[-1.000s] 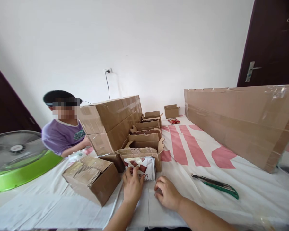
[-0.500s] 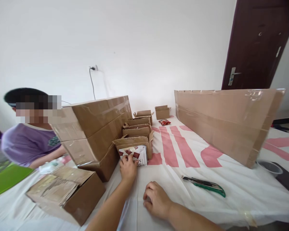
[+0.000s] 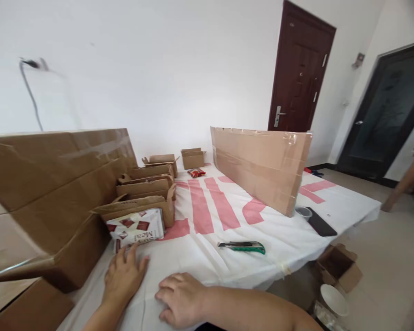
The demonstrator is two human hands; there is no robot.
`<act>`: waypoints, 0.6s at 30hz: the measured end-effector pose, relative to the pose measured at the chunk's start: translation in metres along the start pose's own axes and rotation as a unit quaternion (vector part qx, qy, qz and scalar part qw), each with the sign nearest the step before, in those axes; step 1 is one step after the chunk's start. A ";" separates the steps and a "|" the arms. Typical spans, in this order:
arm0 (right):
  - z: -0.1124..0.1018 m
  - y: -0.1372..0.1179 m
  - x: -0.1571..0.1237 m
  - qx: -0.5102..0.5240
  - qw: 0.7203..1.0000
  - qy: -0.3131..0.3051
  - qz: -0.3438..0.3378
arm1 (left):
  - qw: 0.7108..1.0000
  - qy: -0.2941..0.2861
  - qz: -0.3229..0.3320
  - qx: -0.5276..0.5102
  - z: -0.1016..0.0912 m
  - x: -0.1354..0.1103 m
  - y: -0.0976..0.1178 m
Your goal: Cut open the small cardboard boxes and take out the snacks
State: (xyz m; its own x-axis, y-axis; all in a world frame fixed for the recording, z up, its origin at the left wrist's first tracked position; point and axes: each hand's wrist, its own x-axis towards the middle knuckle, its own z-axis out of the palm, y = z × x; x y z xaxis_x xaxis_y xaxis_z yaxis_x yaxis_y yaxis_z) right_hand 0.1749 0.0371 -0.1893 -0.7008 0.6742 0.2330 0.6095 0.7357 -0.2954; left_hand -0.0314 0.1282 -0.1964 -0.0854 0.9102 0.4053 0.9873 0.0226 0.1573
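Note:
My left hand (image 3: 123,275) rests on the white cloth with its fingers spread, the fingertips just at the lower edge of a white packet (image 3: 138,227). Dark red squares and the printed word "Meal" show on the packet. It leans against the front of an open cardboard box (image 3: 169,207), the nearest in a row. To the right, my right hand (image 3: 182,296) lies on the cloth, holding nothing, with its fingers loosely bent and slightly apart. A green box cutter (image 3: 242,247) lies beyond it.
A large cardboard wall (image 3: 89,170) stands left and a cardboard panel (image 3: 258,163) right. Farther back are a red packet (image 3: 196,173) and a small box (image 3: 192,159). A clear bowl (image 3: 303,212) and black slab (image 3: 320,222) sit near the right edge; an open box (image 3: 340,269) is below.
The view has turned to the right, and the other person is out of sight. My left hand has come off the packet onto the cloth in front of it. My right hand stays on the cloth.

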 end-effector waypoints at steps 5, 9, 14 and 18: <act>-0.015 0.003 -0.072 0.030 0.998 0.038 -0.033 | 0.994 -0.099 0.023 0.039 0.005 -0.004 -0.001; -0.047 0.013 -0.145 0.082 0.979 0.166 0.080 | 0.989 -0.136 0.028 0.059 0.003 -0.006 0.000; -0.095 0.062 -0.246 -0.014 0.892 0.355 0.279 | 0.986 -0.146 0.029 0.071 -0.002 -0.008 0.003; -0.153 0.131 -0.320 -0.181 0.728 0.329 0.574 | 0.986 -0.147 0.031 0.067 -0.007 -0.009 0.006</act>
State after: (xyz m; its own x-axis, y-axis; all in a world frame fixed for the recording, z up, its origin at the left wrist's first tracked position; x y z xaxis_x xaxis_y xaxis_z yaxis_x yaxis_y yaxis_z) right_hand 0.5356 -0.0722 -0.1612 0.6040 0.6552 0.4537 0.7943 -0.4484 -0.4098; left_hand -0.0257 0.1179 -0.1930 -0.0019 0.9918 0.1279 0.9999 0.0004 0.0120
